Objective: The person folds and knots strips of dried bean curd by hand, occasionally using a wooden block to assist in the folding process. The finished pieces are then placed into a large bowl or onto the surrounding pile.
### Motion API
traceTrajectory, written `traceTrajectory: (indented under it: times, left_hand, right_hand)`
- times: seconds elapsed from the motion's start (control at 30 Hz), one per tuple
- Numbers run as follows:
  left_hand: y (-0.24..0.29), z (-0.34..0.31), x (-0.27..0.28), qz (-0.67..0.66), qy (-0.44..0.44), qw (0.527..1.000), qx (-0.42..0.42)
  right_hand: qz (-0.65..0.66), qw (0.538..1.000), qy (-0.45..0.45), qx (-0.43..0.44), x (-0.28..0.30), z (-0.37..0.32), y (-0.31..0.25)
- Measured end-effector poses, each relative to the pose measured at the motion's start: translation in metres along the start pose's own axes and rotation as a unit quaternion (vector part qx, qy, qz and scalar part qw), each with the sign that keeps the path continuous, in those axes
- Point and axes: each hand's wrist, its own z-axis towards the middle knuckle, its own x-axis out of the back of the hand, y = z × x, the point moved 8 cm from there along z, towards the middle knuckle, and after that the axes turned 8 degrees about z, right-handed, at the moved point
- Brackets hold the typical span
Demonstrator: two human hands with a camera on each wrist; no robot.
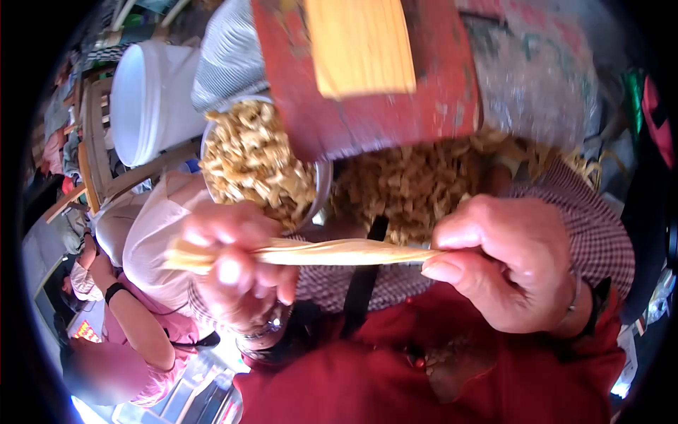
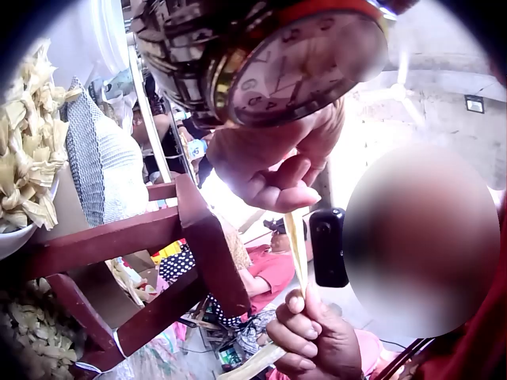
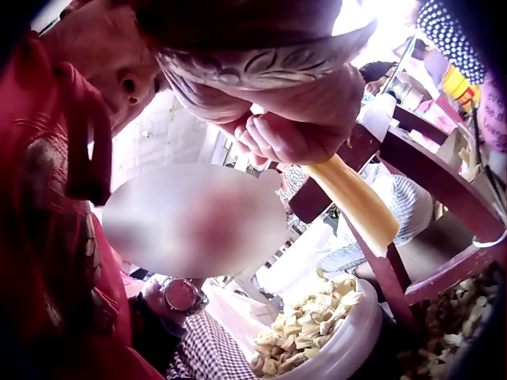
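Note:
A pale yellow twisted strip (image 1: 332,252) stretches roughly level between both hands in the head view. My left hand (image 1: 236,261), blurred, has its fingers curled around the strip, and a loose end sticks out past them. At the other end, my right hand (image 1: 505,258) pinches the strip between thumb and fingers. In the left wrist view the strip (image 2: 298,249) runs narrow between two hands; in the right wrist view a wider part of the strip (image 3: 356,202) extends from the fingers. A flat yellow sheet (image 1: 364,46) lies on a red wooden surface (image 1: 381,116).
Knotted yellow pieces fill a pale bowl (image 1: 326,191); a heap of similar pieces (image 1: 402,191) lies under the red surface's near edge. A white bucket (image 1: 152,102) and a woven sack (image 1: 229,60) stand beyond the bowl. Another person in pink (image 1: 145,311) is at the left.

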Motion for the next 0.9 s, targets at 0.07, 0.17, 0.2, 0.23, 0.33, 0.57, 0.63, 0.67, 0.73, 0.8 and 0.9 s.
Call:
traceTrajectory:
  times: [0.07,0.17,0.2,0.23,0.33,0.57,0.63,0.67,0.73,0.8,0.9]
  left_hand:
    - [-0.005,-0.004,0.004,0.019,0.047,0.999,0.015]
    - [-0.007,-0.004,0.003,0.03,0.075,0.996,0.032]
    - [-0.005,-0.003,-0.001,0.058,0.072,0.995,0.029]
    - [-0.003,-0.003,-0.004,0.086,0.07,0.994,0.026]
    - [-0.001,-0.005,-0.009,0.05,0.047,0.998,0.011]
    - [0.017,-0.021,-0.024,0.223,-0.243,0.942,0.06]
    - [0.036,-0.027,-0.011,0.211,-0.253,0.944,-0.012]
    - [0.039,-0.034,-0.004,0.186,-0.195,0.963,-0.013]
    - [0.043,-0.036,-0.013,0.189,-0.162,0.969,-0.002]
    - [0.027,-0.037,-0.034,0.21,-0.152,0.965,0.032]
    - [-0.015,-0.039,-0.054,0.161,-0.094,0.973,0.138]
  right_hand:
    - [-0.015,1.0,0.016,-0.01,0.002,0.002,-0.001]
    - [-0.008,0.998,0.029,-0.047,0.006,0.004,0.002]
    - [-0.002,0.997,0.029,-0.066,0.006,0.002,0.006]
    - [-0.044,0.998,0.044,-0.033,0.008,0.002,0.003]
    - [-0.197,0.972,0.089,0.096,0.012,0.003,-0.021]
    - [-0.388,0.856,0.071,0.334,-0.004,-0.02,-0.066]
    - [-0.385,0.851,0.064,0.35,-0.008,-0.025,-0.067]
    - [-0.373,0.852,0.071,0.361,-0.01,-0.026,-0.067]
    - [-0.376,0.844,0.063,0.378,-0.017,-0.029,-0.068]
    - [-0.376,0.844,0.042,0.381,-0.028,-0.033,-0.067]
    - [-0.367,0.842,0.009,0.395,-0.042,-0.039,-0.068]
